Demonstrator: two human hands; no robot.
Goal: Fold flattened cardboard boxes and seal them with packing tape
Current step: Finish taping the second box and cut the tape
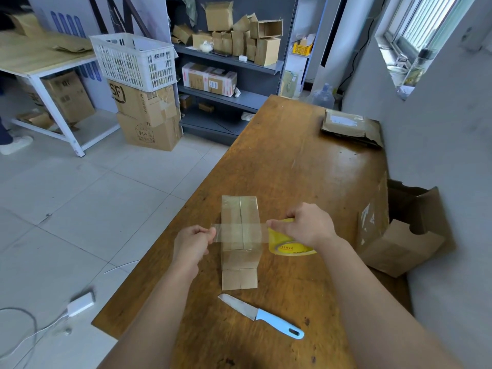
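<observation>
Clear tape [239,233] stretched across the box [239,217]
Left grip [193,242] pinches its end, right grip [306,226] clutches the roll [287,246]; lower it level, then smooth outward.

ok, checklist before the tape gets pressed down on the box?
1. Left hand grip pinches the strip end: ok.
2. Right hand grips the tape roll: ok.
3. Strip taut, crossing the box centre seam: ok.
4. Strip already stuck to the box top: cannot tell.
5. Knife free on the table, near the hands: ok.
</observation>
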